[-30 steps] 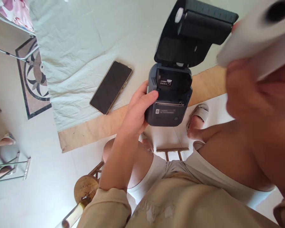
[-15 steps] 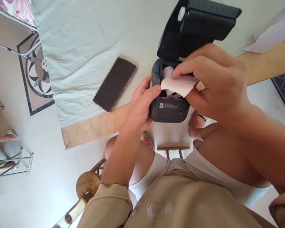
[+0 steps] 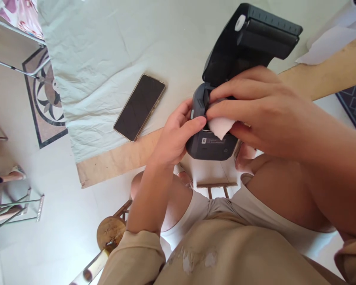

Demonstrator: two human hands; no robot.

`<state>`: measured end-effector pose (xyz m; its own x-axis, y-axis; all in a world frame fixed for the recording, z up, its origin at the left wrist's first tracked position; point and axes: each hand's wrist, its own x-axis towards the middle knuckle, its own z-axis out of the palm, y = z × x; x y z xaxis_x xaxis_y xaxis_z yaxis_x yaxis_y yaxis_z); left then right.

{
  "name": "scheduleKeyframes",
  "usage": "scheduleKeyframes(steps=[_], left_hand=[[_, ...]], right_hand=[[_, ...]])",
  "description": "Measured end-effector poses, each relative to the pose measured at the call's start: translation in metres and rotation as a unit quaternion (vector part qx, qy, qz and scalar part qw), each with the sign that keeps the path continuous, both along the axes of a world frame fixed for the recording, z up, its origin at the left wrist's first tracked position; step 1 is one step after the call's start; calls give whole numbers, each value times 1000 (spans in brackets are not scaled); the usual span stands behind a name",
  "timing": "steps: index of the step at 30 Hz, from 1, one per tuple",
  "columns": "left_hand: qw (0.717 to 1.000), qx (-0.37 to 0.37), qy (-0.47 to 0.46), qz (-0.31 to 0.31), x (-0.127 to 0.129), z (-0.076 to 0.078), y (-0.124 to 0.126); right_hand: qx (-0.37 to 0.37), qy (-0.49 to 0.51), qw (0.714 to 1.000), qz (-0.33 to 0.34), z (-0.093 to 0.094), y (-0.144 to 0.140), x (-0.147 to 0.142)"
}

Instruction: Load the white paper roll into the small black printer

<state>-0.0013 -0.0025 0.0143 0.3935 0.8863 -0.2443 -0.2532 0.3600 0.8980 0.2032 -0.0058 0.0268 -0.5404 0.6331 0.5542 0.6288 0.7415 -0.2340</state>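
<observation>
My left hand [image 3: 178, 132] is closed around the left side of a small dark portable printer [image 3: 212, 148], its thumb on the rim of the paper bay. The printer's lid [image 3: 249, 43] stands raised, showing a black roller and a white gear. With bent fingers, my right hand [image 3: 252, 105] reaches into the bay and grips the white paper roll [image 3: 221, 126]. A loose flap of paper hangs over the front edge of the bay. Most of the roll is hidden under my right fingers.
A smartphone [image 3: 140, 107] lies on the pale cloth [image 3: 106, 47] left of the printer. The board edge [image 3: 115, 164] of the table runs in front of me. White rolled material [image 3: 329, 37] rests at the right. A wooden stool [image 3: 111, 233] stands at lower left; a person's foot [image 3: 17, 172] shows far left.
My right hand has moved left and deeper over the bay, its fingers now covering the roll. The paper flap has shifted down to the front edge. The printer sits slightly lower in view.
</observation>
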Motion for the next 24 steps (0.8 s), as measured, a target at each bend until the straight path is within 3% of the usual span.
scheduleKeyframes(steps=[7,10,16,24], left_hand=[[1000,16,-8,-5,-2,-3,1],[1000,17,-16,3,-2,-5,1],[1000,-3,-2,19,-1,-5,1],[1000,-6,-9,14,-1,-2,0]], right_hand=[[-48,30,998,-9,11,-2,7],[-71,82,993,-46,20,-6,8],[-190,309,929,-78,28,-15,6],[-287,392,873,-43,14,-17,5]])
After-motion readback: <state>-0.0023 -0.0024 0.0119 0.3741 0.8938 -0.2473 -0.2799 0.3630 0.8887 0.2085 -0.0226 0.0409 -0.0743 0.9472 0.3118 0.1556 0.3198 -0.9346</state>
